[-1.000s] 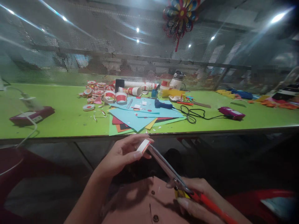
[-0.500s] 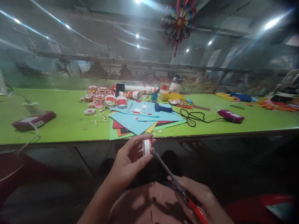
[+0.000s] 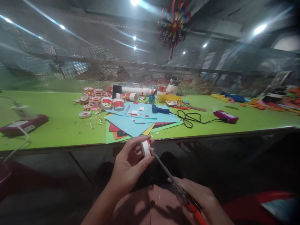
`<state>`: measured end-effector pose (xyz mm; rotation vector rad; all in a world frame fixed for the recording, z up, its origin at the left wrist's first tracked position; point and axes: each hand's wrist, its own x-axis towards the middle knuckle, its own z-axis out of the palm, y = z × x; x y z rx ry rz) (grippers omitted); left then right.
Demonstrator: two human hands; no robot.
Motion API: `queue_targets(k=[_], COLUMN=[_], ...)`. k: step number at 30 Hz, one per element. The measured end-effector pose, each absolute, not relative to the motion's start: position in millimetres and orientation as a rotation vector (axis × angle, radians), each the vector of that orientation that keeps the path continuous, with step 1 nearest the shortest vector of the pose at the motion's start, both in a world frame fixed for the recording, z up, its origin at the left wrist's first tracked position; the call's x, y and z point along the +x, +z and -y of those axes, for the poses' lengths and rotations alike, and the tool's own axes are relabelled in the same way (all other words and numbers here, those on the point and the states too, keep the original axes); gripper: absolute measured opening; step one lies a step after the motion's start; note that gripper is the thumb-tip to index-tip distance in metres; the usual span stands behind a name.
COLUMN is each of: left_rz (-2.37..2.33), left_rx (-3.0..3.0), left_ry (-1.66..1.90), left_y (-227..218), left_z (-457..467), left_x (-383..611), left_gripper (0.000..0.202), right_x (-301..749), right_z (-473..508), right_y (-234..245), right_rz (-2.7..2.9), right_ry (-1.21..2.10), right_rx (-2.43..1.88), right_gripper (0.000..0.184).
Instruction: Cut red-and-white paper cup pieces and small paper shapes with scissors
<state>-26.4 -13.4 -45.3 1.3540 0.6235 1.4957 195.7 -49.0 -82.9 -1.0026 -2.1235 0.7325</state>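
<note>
White-red piece (image 3: pixel 146 149) | held before green table (image 3: pixel 65 125) | perforated screen (image 3: pixel 105 40) behind | lights (image 3: pixel 259 29) overhead

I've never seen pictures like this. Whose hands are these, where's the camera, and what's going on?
There's no machine at work here: these are a person's bare hands, seen from a camera worn on their head. The left hand holds a small white-and-red piece. The right hand grips red-handled scissors, tips at the piece's edge. On the green table lie blue sheets, a dark blue corded tool and, at far left, a purple power strip.
</note>
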Motion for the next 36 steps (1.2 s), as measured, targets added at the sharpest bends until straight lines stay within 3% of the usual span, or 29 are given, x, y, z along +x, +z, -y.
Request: queue_targets(k=[7,12,36], left_rz=[-0.643,-0.651,-0.609], left_rx=[1.374,1.387,1.427], left_ry=[1.508,1.542,1.631], left_y=[-43,-44,-45], left_z=[14,14,16], left_x=[-25,-22,-19], left_gripper=[0.038,0.039,0.041], right_x=[196,186,189], right_z=[47,63,67], right_y=[-75,-54,-55], right_rz=[2.188,2.103,2.202], right_ry=[0.784,0.65,0.571], right_rx=[-0.94,-1.085,-1.144], right_gripper=[0.031,0.023,0.019])
